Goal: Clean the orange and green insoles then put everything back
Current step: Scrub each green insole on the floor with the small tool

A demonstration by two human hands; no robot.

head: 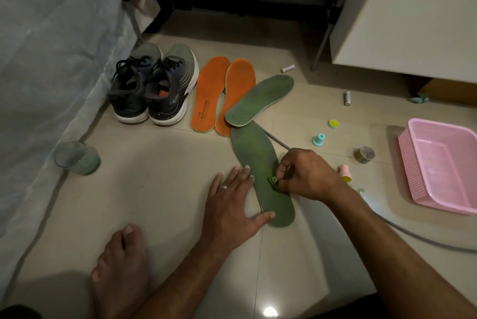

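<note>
Orange insole [206, 94]: print unreadable

you find almost no writing you can read here. the left orange insole [208, 94], well beyond your left hand [232, 205], bears a dark printed line near its heel, too small to make out. past your right hand [304, 176], a yellow round disc [333, 123] shows a smiley face sign, and the pink stamp [345, 173] just beside that hand shows another on its yellow base.
</note>
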